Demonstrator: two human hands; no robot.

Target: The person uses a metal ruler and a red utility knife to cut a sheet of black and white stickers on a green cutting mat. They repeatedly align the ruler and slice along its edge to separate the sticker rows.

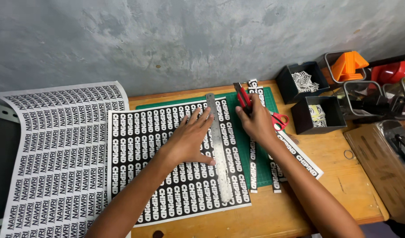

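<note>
My left hand [190,139] lies flat with fingers spread on a black-and-white printed sticker sheet [145,176], pressing against a steel ruler [219,145] that runs down the sheet's right side. My right hand [256,122] is closed around a red utility knife [242,96], whose tip sits near the ruler's far end. The sheet rests on a green cutting mat [243,145]. Narrow cut strips [253,174] of stickers lie to the right of the ruler.
Red-handled scissors [279,120] lie by my right hand. Two black boxes [319,114] holding cut stickers stand at the right, with clear bins and orange parts [350,64] behind. A second printed sheet [53,150] hangs off the wooden table's left side.
</note>
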